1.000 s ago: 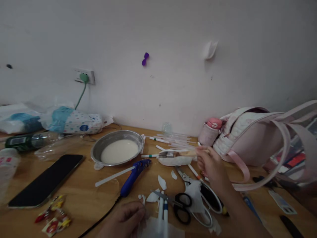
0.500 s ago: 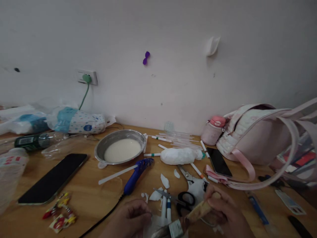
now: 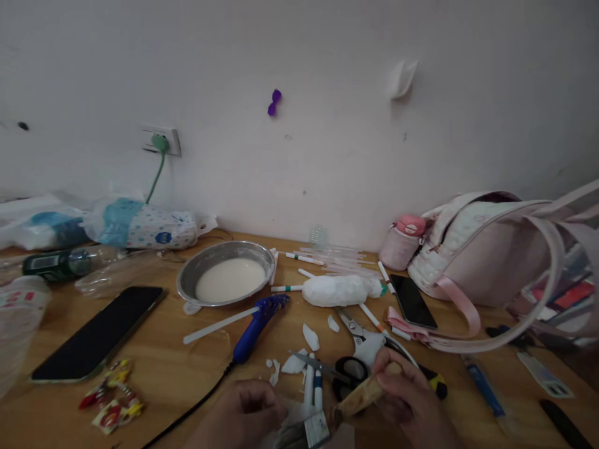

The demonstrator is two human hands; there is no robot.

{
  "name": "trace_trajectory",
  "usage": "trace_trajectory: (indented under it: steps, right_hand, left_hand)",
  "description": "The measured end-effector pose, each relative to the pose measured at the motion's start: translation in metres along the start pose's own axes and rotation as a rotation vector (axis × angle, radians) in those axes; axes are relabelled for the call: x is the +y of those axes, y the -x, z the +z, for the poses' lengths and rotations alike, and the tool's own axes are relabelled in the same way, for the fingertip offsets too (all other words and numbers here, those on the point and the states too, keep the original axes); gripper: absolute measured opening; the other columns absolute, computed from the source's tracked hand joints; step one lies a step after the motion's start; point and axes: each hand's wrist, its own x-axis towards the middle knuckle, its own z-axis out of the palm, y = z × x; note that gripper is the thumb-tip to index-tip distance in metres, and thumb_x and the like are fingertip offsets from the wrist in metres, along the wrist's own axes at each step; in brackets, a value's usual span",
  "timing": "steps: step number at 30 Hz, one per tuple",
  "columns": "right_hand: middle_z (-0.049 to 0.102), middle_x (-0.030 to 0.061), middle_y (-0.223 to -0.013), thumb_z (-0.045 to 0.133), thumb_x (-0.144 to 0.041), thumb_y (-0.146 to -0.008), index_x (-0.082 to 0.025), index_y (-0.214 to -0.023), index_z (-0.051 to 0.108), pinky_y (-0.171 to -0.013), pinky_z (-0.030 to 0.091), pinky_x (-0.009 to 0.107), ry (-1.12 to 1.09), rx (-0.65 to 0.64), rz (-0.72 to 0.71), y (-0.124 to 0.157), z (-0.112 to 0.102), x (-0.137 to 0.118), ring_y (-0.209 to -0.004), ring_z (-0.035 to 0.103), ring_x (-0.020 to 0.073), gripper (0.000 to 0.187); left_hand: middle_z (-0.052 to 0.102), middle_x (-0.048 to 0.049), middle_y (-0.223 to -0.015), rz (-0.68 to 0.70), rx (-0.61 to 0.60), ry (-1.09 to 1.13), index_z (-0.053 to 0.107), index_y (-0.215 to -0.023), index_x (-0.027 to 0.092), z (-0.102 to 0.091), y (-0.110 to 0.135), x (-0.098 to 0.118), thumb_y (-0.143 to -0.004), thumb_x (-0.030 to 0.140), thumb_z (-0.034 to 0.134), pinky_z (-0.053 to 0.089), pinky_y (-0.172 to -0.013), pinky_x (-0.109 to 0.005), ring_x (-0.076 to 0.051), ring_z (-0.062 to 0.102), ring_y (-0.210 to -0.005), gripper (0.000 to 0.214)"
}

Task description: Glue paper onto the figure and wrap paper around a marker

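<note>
My right hand is closed round the wooden handle of a flat paintbrush, which points down and left. The brush's metal band shows at the bottom edge, and its bristles lie low by a translucent, whitish piece. Beside that piece my left hand is closed in a pinch; what its fingers hold is hidden. Just beyond the hands lie black-handled scissors, white and blue marker pens and torn white scraps. A metal bowl holds milky white liquid.
A blue glue gun with its cord lies left of centre. Behind are a white wrapped bottle shape and straws. A large phone and beaded trinket are left; a pink bag, flask and smaller phone are right.
My right hand has moved a little left with the paintbrush, and a yellow and black tool behind it now shows. My left hand stays nearly in place. The view has shifted slightly.
</note>
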Motion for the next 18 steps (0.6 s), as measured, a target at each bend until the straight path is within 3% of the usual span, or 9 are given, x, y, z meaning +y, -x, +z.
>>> trace_trajectory:
  steps: [9, 15, 18]
  right_hand:
    - [0.025, -0.0117, -0.044, 0.080, -0.038, -0.059, -0.018, -0.062, 0.062, -0.037, 0.012, 0.014, 0.004, -0.019, -0.018, -0.001, -0.004, 0.002, -0.039, 0.014, 0.0020, 0.027]
    - [0.022, -0.0110, -0.046, 0.077, -0.038, -0.064, -0.018, -0.063, 0.061, -0.040, 0.011, 0.014, 0.033, 0.103, -0.107, 0.006, -0.007, -0.007, -0.043, 0.012, 0.0033, 0.026]
    - [0.020, -0.0107, -0.046, 0.076, -0.036, -0.064, -0.018, -0.062, 0.062, -0.039, 0.012, 0.015, 0.001, 0.077, -0.125, 0.008, -0.009, -0.009, -0.042, 0.013, 0.0036, 0.024]
  left_hand:
    - [0.038, 0.0101, -0.040, -0.053, -0.043, -0.014, 0.044, -0.046, 0.021, -0.003, -0.003, 0.000, -0.054, 0.040, 0.068, 0.019, -0.045, -0.022, -0.007, 0.027, -0.042, 0.032]
    - [0.036, 0.0108, -0.039, -0.015, -0.034, -0.044, 0.042, -0.047, 0.021, -0.004, -0.003, 0.003, -0.057, 0.041, 0.065, 0.016, -0.044, -0.023, -0.007, 0.026, -0.041, 0.031]
    - [0.035, 0.0108, -0.039, -0.029, -0.025, -0.038, 0.041, -0.046, 0.021, -0.003, -0.002, 0.005, -0.057, 0.042, 0.067, 0.016, -0.044, -0.023, -0.007, 0.026, -0.041, 0.035]
